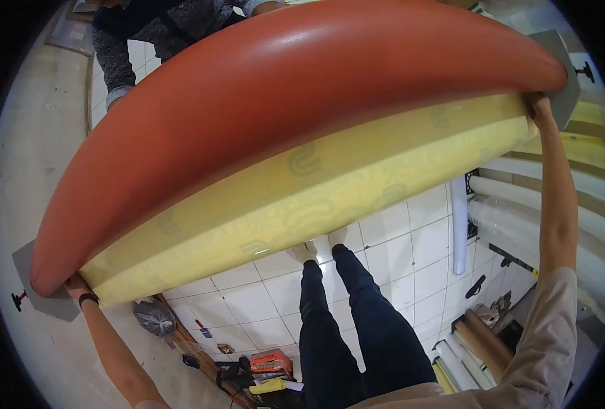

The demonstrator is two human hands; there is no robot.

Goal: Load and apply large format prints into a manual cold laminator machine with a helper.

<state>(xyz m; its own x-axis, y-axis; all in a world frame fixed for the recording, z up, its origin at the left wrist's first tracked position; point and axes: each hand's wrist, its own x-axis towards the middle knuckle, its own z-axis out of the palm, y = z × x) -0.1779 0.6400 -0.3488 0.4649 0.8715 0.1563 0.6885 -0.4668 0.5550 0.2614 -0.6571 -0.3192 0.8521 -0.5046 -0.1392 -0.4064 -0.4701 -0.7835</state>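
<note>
Red roller: a long, smooth, orange-red cylinder (pixel 289 95) fills the upper part of the frame, bowed by the lens from the lower left to the upper right.
Yellow material: a long, glossy yellow length of sheet material with faint grey printed marks (pixel 316 198) runs just below the roller, across the middle of the frame, between the two hands.
Left hand: the bare left hand (pixel 77 289), a dark band (pixel 88 298) at its wrist, is at the roller's lower-left end, beside the yellow material; its fingers are mostly hidden, so I cannot tell how firmly they close.
Right hand: the bare right hand (pixel 540 108) reaches up under the roller's upper-right end, at the yellow material's end; its fingertips are hidden, and its grip cannot be told either.
End plates: flat grey plates stand at the roller's left (pixel 58 308) and right (pixel 568 92) ends.
Co-worker: a person in a dark speckled sweater (pixel 159 31) is at the upper left, behind the roller.
Floor: white square tiles (pixel 238 298) show below the yellow material.
</note>
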